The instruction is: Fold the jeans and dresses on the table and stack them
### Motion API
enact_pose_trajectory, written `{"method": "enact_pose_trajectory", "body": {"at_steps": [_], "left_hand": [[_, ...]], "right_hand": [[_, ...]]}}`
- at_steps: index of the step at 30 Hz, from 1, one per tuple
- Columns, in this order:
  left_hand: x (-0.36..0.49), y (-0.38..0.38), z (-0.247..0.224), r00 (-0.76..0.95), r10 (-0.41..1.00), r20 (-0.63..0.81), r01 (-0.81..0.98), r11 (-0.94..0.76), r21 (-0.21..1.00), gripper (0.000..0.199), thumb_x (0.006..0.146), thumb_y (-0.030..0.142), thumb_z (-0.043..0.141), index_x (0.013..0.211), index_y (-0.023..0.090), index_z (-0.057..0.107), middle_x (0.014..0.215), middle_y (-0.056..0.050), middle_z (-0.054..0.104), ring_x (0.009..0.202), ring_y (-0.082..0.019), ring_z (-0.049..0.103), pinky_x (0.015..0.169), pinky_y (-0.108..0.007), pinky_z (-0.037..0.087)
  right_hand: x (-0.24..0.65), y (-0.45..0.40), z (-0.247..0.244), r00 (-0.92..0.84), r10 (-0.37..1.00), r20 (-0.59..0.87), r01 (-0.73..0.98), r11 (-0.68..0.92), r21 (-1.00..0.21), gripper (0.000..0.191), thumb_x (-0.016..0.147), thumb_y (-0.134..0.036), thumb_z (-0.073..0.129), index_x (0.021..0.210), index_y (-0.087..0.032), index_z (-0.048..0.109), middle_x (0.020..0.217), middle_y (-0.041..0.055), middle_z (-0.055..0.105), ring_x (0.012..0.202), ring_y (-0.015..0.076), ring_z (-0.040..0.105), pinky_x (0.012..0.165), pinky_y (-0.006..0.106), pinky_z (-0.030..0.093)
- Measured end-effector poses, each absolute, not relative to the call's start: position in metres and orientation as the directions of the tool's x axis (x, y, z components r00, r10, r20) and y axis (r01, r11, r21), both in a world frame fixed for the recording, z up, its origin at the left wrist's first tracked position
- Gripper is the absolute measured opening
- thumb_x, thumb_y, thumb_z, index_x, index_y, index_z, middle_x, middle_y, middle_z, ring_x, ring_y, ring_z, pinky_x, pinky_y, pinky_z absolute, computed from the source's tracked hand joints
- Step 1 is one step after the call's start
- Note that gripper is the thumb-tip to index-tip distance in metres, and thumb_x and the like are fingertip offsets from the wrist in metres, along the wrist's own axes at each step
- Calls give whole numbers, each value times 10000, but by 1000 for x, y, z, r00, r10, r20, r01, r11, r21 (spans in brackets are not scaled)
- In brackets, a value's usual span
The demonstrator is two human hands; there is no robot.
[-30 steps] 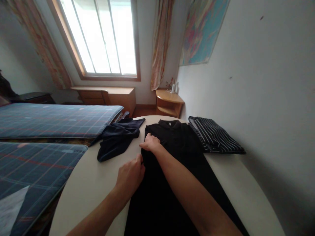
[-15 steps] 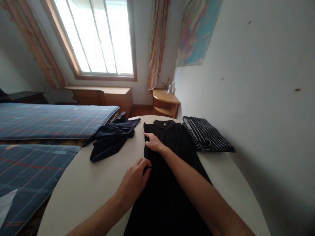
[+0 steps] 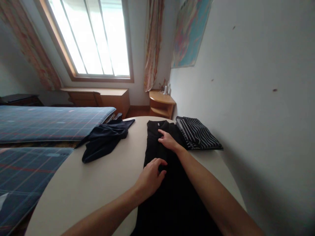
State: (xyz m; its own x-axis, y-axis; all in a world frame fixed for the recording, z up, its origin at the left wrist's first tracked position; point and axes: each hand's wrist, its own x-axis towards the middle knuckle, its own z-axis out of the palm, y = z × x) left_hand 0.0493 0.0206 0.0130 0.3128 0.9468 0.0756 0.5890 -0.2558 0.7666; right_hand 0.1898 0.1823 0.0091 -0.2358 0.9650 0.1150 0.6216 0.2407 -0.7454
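Note:
A black collared shirt (image 3: 177, 193) lies lengthwise on the round pale table (image 3: 98, 183), its left side folded inward near the collar. My left hand (image 3: 154, 175) pinches the shirt's black cloth partway down, thumb and fingers curled round it. Farther up, near the collar, my right hand (image 3: 168, 139) grips the folded edge between thumb and fingers, its index finger pointing left. Little of the cloth between the fingers can be made out against the black shirt.
A crumpled dark navy garment (image 3: 105, 137) rests at the table's left far edge. Folded black-and-white striped cloth (image 3: 198, 132) lies on the right, by the wall. Plaid mattresses (image 3: 49, 123) stand left of the table; a wooden corner shelf (image 3: 162, 97) is beyond it.
Both hands have moved right across the shirt, carrying its left edge inward over the front. The view has shifted a little to the right.

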Motion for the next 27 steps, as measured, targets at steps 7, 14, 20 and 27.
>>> {"method": "enact_pose_trajectory", "body": {"at_steps": [7,14,20,27], "left_hand": [[53,17,-12,406,883,234,728,-467,502,440,900,150,543,1336,208,562,1481,-95,507,1391,-267,441,1157,-444,376],[48,17,-27,443,893,78,844,-445,300,667,1001,482,434,1567,153,303,1651,-155,182,1523,-346,122,1214,-544,229],[32,39,-31,460,880,118,845,-474,245,664,1000,523,421,1560,178,325,1650,-134,185,1525,-319,129,1210,-523,236],[4,66,-22,499,862,92,826,-505,251,670,995,563,406,1545,182,363,1651,-120,192,1527,-322,128,1215,-509,219]], "right_hand": [[224,163,2,-219,958,186,643,285,-711,441,836,-69,525,1248,-135,666,1484,134,506,1122,182,643,1034,335,474],[244,129,-16,-443,891,99,808,445,-386,480,974,-437,513,1362,-172,608,1500,118,508,1455,284,352,1207,469,232],[228,129,-26,-417,907,51,861,413,-297,571,1020,-480,397,1520,-205,417,1631,94,297,1529,281,158,1224,509,123],[197,157,-21,-299,954,31,906,294,-306,594,1009,-535,390,1496,-200,453,1617,107,327,1511,291,205,1208,484,156]]}}
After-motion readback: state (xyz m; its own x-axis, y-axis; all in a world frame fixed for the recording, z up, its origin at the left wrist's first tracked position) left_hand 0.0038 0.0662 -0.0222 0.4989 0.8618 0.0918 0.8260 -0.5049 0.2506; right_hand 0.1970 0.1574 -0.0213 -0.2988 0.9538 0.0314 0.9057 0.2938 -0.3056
